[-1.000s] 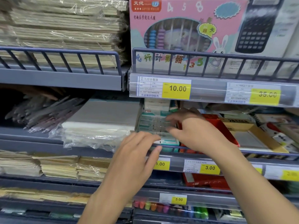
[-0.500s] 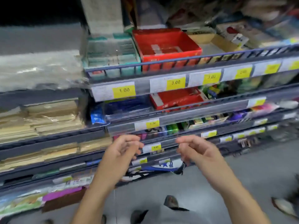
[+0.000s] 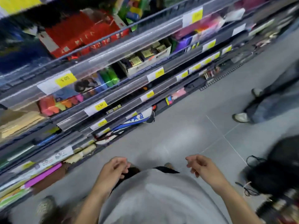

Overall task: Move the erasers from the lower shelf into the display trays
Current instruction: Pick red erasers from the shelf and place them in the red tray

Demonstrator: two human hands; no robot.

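Note:
The view is tilted down and blurred by motion. My left hand [image 3: 113,168] and my right hand [image 3: 202,165] hang in front of my grey shirt, fingers loosely curled, holding nothing. Both are well below and clear of the shelves. A red display tray [image 3: 77,36] sits on an upper shelf at the top left. Lower shelves hold small boxed items [image 3: 145,57] and colourful packs [image 3: 64,102]; I cannot tell which are erasers.
Shelf rails with yellow price tags [image 3: 65,79] run diagonally across the view. Grey tiled floor [image 3: 186,126] lies below them. Another person's legs and shoes [image 3: 241,117] stand at the right, and a black bag [image 3: 278,167] sits at the lower right.
My hands have pulled away from the tray shelf and dropped down to my waist. My head has tilted down, so the lower shelves and floor now fill the view.

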